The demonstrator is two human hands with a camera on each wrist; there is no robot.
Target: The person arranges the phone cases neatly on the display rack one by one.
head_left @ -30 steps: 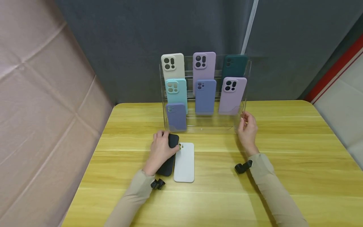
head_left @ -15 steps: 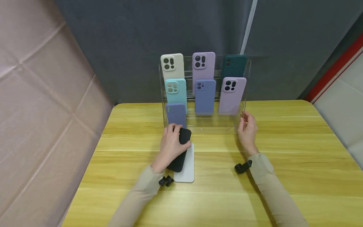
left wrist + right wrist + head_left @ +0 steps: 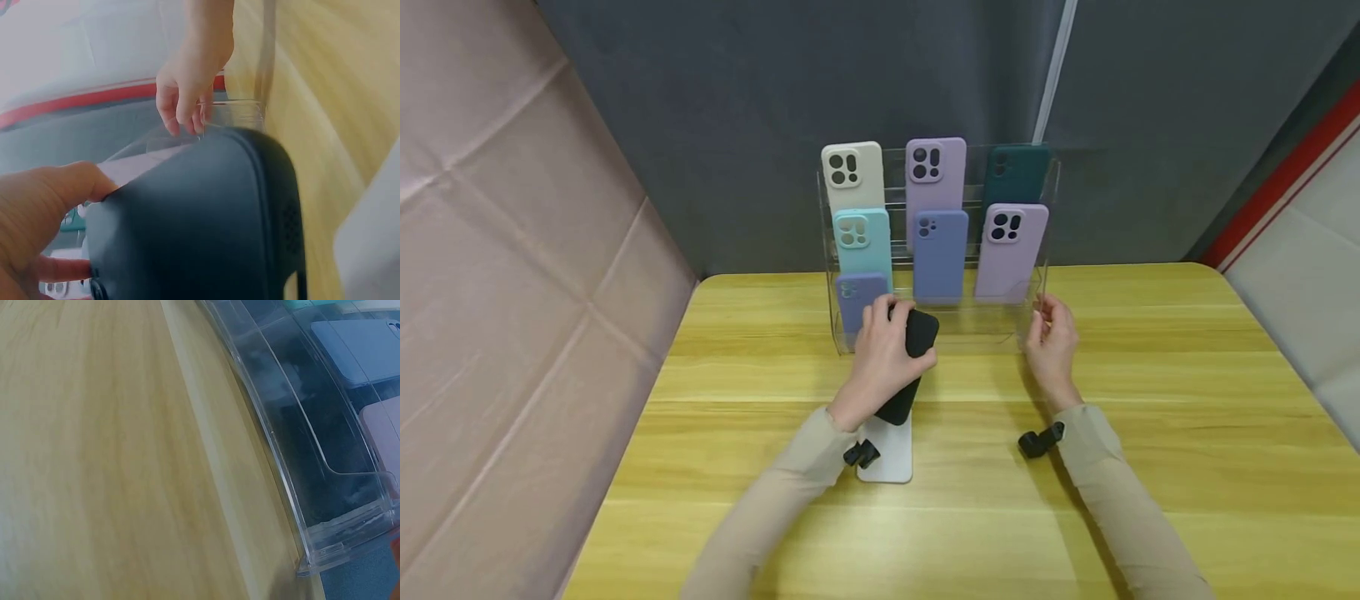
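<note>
My left hand (image 3: 880, 362) grips a black phone case (image 3: 902, 400) by its long sides, thumb on the right edge. The case hangs tilted in front of the clear display stand (image 3: 977, 325), overlapping a white phone case (image 3: 891, 458) on the table. In the left wrist view the black case (image 3: 187, 212) fills the middle, its rounded end pointing away from the fingers. My right hand (image 3: 1051, 342) pinches the stand's right side near the bottom. Only the stand's front corner (image 3: 319, 550) and lower tiers show in the right wrist view; that hand is almost out of it.
On the stand's tiers lean a cream case (image 3: 868, 187), a turquoise case (image 3: 874, 262), a dark green case (image 3: 1026, 179), two lilac cases and two blue-violet cases. A grey curtain (image 3: 760, 150) hangs behind the wooden table (image 3: 1150, 375).
My left hand has lifted the black case from beside the white case and carried it right and forward to the stand, past the white case. My right hand has stayed at the stand's side.
</note>
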